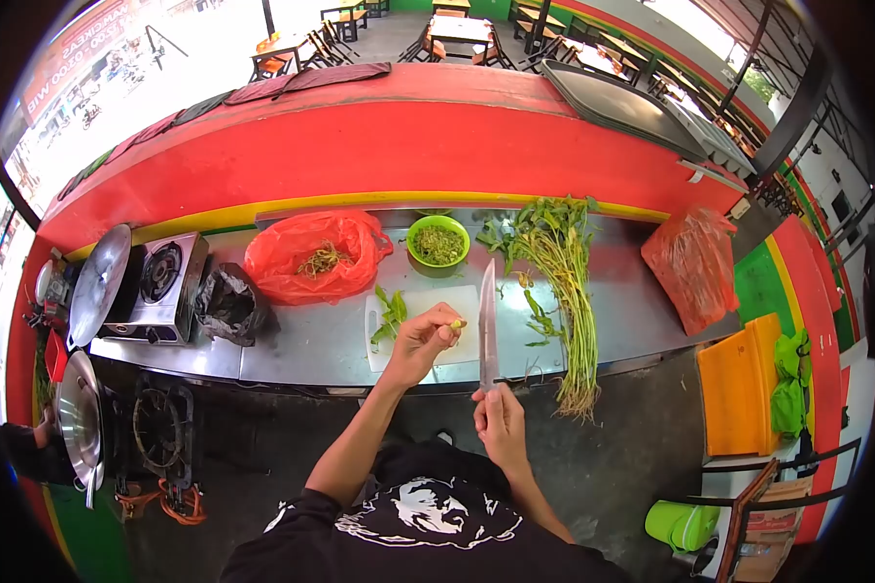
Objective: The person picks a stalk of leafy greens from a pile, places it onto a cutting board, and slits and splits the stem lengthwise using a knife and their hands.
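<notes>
My left hand (424, 342) is closed above the white cutting board (465, 342), pinching a short pale-green stem piece (458, 324). My right hand (502, 420) grips the handle of a large kitchen knife (488, 325). Its blade points away from me, just right of the stem piece and apart from it. Loose green leaves (390, 313) lie on the board's left side. Behind the board stands a green bowl (415, 252) of chopped greens (438, 243). A long bundle of leafy greens (576, 291) lies to the right, its roots hanging over the counter's front edge.
On the steel counter (326, 342), a red plastic bag (292, 277) holds plant scraps, beside a black bag (233, 303) and a gas stove (161, 282). Another red bag (692, 267) lies far right. A pan (80, 418) and a person's hand (45, 428) are at left.
</notes>
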Demonstrator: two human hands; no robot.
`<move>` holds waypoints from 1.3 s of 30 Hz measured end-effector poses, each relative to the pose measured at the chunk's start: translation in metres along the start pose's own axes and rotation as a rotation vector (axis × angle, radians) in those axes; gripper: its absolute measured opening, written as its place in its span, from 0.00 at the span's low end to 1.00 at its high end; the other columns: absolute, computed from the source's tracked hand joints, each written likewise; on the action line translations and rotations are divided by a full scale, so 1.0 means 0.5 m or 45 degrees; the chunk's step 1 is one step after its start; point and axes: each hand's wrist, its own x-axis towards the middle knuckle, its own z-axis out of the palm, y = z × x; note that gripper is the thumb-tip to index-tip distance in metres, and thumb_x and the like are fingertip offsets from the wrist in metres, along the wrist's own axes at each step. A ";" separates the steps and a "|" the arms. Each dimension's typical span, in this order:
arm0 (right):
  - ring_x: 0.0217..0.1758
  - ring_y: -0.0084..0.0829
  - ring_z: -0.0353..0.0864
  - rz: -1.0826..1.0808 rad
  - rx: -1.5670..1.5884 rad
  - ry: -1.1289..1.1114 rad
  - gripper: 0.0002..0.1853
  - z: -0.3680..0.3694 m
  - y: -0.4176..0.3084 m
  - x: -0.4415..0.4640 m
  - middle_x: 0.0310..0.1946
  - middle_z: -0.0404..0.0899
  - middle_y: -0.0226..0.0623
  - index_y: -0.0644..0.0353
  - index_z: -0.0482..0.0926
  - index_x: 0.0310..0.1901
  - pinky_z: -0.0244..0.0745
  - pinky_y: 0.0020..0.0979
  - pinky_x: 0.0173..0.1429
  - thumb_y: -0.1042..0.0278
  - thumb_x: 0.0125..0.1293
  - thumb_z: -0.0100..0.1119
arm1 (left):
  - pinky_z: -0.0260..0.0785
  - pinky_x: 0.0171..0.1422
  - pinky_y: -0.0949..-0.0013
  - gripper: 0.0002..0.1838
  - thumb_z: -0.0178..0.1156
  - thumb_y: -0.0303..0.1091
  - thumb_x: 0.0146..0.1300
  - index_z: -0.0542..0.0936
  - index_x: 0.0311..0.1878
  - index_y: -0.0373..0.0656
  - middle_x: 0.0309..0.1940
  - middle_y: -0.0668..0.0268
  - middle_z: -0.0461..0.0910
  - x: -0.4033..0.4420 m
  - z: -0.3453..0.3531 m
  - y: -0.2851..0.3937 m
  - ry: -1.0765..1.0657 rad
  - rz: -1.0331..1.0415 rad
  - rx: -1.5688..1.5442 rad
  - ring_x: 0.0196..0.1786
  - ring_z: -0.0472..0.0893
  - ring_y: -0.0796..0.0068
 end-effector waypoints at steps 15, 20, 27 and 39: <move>0.18 0.17 0.62 -0.251 -0.201 -0.051 0.24 0.028 -0.059 -0.079 0.16 0.64 0.26 0.68 0.73 0.41 0.56 0.24 0.23 0.53 0.79 0.35 | 0.61 0.32 0.74 0.14 0.58 0.43 0.70 0.82 0.40 0.40 0.27 0.68 0.73 0.008 0.014 0.071 -0.281 -0.113 -0.015 0.29 0.68 0.78; 0.18 0.18 0.63 -0.239 -0.249 -0.038 0.24 0.031 -0.055 -0.091 0.16 0.65 0.26 0.68 0.73 0.41 0.57 0.24 0.23 0.53 0.79 0.35 | 0.62 0.34 0.71 0.16 0.59 0.44 0.69 0.82 0.37 0.40 0.26 0.67 0.74 0.002 0.010 0.077 -0.299 -0.080 0.048 0.30 0.69 0.76; 0.19 0.18 0.63 -0.220 -0.282 -0.022 0.23 0.038 -0.058 -0.109 0.17 0.65 0.27 0.69 0.72 0.42 0.58 0.24 0.23 0.53 0.79 0.36 | 0.63 0.34 0.71 0.15 0.58 0.42 0.70 0.82 0.34 0.39 0.28 0.66 0.78 -0.013 0.005 0.080 -0.332 -0.093 0.118 0.31 0.71 0.75; 0.18 0.21 0.63 -0.200 -0.394 0.003 0.23 0.052 -0.062 -0.127 0.17 0.66 0.30 0.68 0.72 0.43 0.59 0.27 0.24 0.51 0.78 0.39 | 0.69 0.35 0.71 0.14 0.62 0.41 0.67 0.81 0.32 0.39 0.28 0.63 0.81 -0.034 0.009 0.097 -0.429 -0.082 0.134 0.31 0.74 0.74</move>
